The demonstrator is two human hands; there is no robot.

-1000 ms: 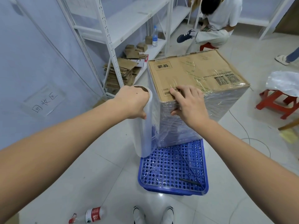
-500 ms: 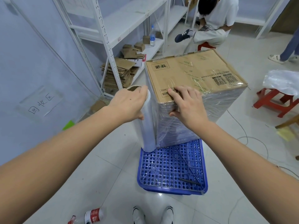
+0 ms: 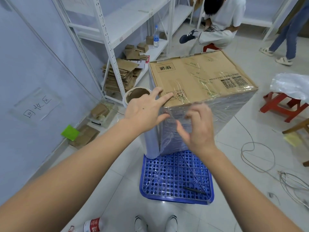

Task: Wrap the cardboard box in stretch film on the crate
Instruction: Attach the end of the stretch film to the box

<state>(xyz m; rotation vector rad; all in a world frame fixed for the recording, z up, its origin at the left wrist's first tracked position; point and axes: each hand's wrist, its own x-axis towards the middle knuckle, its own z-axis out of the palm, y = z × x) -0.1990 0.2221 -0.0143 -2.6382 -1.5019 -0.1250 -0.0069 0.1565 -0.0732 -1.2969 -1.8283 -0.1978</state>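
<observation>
Box (image 3: 197, 77), frame centre: matt brown cardboard, glossy clear tape strips on top; sides under shiny, wrinkled clear film (image 3: 217, 118). Film roll (image 3: 150, 141) left of it: smooth translucent plastic on a rough brown cardboard core. Crate (image 3: 177, 180), lower centre: glossy blue perforated plastic. Floor (image 3: 117, 190): glossy pale tile. Shelving (image 3: 107, 34), upper left: white painted metal. Stool (image 3: 282, 106), right: red painted, looks like wood.
</observation>
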